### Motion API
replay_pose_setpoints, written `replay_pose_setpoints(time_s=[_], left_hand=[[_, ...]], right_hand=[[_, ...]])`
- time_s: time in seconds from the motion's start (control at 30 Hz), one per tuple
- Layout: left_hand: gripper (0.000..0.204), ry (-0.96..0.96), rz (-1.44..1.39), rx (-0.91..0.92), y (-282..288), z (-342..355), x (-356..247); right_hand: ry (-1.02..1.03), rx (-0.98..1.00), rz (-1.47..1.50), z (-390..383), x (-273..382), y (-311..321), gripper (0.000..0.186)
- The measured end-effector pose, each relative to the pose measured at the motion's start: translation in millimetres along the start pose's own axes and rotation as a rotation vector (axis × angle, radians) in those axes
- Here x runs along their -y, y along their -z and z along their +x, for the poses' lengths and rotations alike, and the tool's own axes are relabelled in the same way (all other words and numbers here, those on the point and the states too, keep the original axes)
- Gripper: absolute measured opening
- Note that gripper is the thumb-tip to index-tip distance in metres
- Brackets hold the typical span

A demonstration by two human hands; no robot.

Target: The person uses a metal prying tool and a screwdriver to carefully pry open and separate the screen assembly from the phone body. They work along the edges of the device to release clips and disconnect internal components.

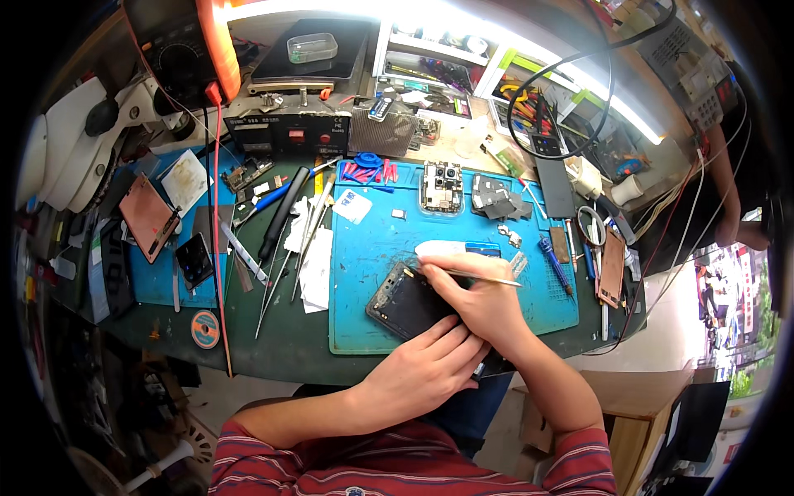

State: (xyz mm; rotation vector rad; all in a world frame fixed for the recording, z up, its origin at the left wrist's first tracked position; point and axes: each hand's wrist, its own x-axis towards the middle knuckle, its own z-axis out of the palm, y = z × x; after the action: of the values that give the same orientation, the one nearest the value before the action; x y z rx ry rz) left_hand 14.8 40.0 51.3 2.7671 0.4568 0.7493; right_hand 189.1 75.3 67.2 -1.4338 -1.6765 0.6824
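Note:
A dark, opened phone frame (408, 302) lies tilted on the blue repair mat (364, 248). My left hand (430, 364) grips its near edge, the fingers closed together over it. Above the phone, my right hand (480, 302) pinches a slim metal tool (488, 277), whose back end sticks out to the right. The tool's tip points toward the phone's upper edge and is too small to make out. Just beyond my right hand lie a white flat piece (438, 248) and a blue-and-silver strip (483, 248). My left fingers and right wrist hide the phone's right part.
On the mat stand a clear tray with a circuit board and camera parts (442, 186), grey metal plates (496, 198) and a blue screwdriver (556, 266). Left are a black-handled tool (284, 213), tweezers (313, 227) and a solder reel (205, 329). A red cable (217, 248) hangs across the bench.

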Motion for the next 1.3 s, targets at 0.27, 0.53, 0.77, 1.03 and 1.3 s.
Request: replay_pose_setpoints(time_s=[0.27,0.53,0.77,1.03,1.3], left_hand=[[0.065,0.003,-0.005,0.006,-2.6,-0.9,0.3],[0.061,-0.020,-0.038,0.001,-3.3,-0.4,2.0],[0.066,0.010,0.009,0.083,-0.4,-0.8,-0.1],[0.065,-0.014,0.030,0.140,4.1,3.0,1.5],[0.062,0.008,0.021,0.134,5.5,3.5,1.1]], right_hand=[[0.065,-0.004,-0.041,9.2,3.9,-4.3,0.016],[0.093,-0.026,-0.006,7.6,1.1,-4.8,0.016],[-0.178,-0.047,0.129,-40.1,8.1,47.4,0.016],[0.122,0.007,-0.070,-61.0,-20.6,53.7,0.014],[0.153,0.005,-0.060,-50.7,-16.1,43.3,0.011]])
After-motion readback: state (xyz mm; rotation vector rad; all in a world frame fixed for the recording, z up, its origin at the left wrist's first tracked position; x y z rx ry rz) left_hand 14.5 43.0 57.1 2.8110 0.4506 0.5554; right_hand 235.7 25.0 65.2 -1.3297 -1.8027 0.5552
